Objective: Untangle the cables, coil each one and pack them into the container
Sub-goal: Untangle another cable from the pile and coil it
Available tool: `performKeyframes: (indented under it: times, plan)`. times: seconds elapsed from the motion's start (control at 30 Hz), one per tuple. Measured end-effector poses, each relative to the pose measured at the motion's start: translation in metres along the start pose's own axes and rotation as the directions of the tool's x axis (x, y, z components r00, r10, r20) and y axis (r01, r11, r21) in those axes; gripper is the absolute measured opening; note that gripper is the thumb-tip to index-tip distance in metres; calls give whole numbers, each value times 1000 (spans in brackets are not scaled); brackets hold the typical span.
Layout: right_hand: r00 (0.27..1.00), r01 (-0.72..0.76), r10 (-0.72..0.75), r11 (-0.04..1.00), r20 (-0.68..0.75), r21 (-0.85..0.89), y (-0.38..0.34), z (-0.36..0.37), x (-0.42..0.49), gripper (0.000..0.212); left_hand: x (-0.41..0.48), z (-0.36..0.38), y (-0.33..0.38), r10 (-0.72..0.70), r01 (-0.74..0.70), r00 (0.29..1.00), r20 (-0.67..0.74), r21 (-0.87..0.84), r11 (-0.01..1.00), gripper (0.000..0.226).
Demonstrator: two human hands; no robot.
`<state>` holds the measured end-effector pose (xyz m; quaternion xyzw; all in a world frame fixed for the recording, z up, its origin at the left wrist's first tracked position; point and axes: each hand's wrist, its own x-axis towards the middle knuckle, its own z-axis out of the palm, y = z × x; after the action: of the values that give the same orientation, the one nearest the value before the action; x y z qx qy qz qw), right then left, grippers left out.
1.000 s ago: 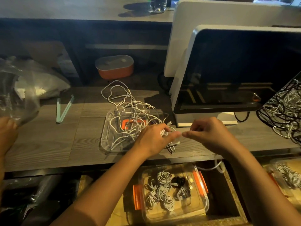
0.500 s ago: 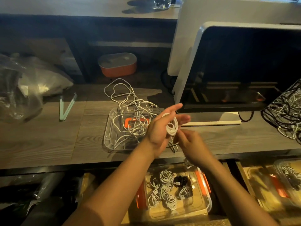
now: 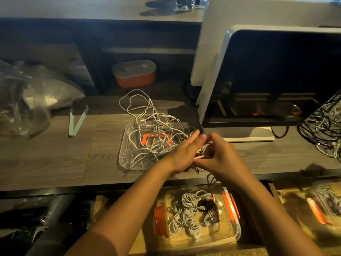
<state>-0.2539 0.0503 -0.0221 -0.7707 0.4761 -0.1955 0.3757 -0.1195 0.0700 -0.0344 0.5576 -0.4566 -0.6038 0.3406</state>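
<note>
White cable (image 3: 200, 156) crosswise, long axis left-right

Dim workstation, warm patchy light, grey wood across my whole feed

I see a grey wood-grain desk (image 3: 46, 159) running the width of the view, its dark front edge hanging over an open lower compartment (image 3: 203, 252) with a yellowish wooden floor. A raised counter (image 3: 83, 8) crosses the top and catches paler light and hard shadows. A dark recessed back panel (image 3: 55, 34) sits beneath it. On the right a white-framed monitor (image 3: 276, 76) stands on the desk, its black screen showing small orange reflections, and a second white screen back (image 3: 212, 34) stands just behind it. The lower left corner falls into deep shadow
</note>
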Motion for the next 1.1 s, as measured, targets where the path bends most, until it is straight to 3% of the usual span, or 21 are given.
performKeyframes:
  times: [0.07,0.13,0.2,0.37,0.47,0.53,0.6,0.67,0.8,0.93,1.03,1.1]
  plan:
    - [998,8,-9,1000,54,14,1,-3,0,36,-5,-4,3,-86,77,991,100,90,993,72]
    - [988,35,-44,997,145,63,2,-8,0,29,-11,-9,8,-155,126,966,205,144,981,58]
    - [970,40,-83,981,226,188,3,-13,-1,26,-12,-12,10,-162,136,935,316,101,986,44]
    - [959,-1,-113,915,258,403,7,-13,-2,11,-5,-16,13,-190,174,881,434,76,982,52]
    - [976,-37,-67,886,208,462,9,-7,-3,21,-2,-15,13,-156,180,929,336,-42,983,43]
    - [993,-76,24,871,112,485,11,-6,-2,23,-1,-11,8,-80,119,981,177,-225,967,37]
    - [991,-125,130,825,30,551,12,-7,-1,20,-2,-3,1,10,-20,999,-39,-271,962,28]
    - [984,-159,178,797,25,582,11,-8,0,25,-3,6,-4,62,-91,976,-210,-128,988,25]
    - [976,-216,189,752,110,622,7,4,-2,22,-1,15,-15,238,-161,868,-435,207,965,48]
    - [963,-252,155,812,222,526,9,1,1,19,1,11,-16,260,-112,814,-519,298,948,49]
    - [949,-202,94,913,301,355,13,-14,4,13,4,3,-16,185,-46,840,-510,273,961,53]
    - [956,-152,89,966,281,209,16,-24,7,14,4,-4,-19,149,-52,886,-440,224,973,52]
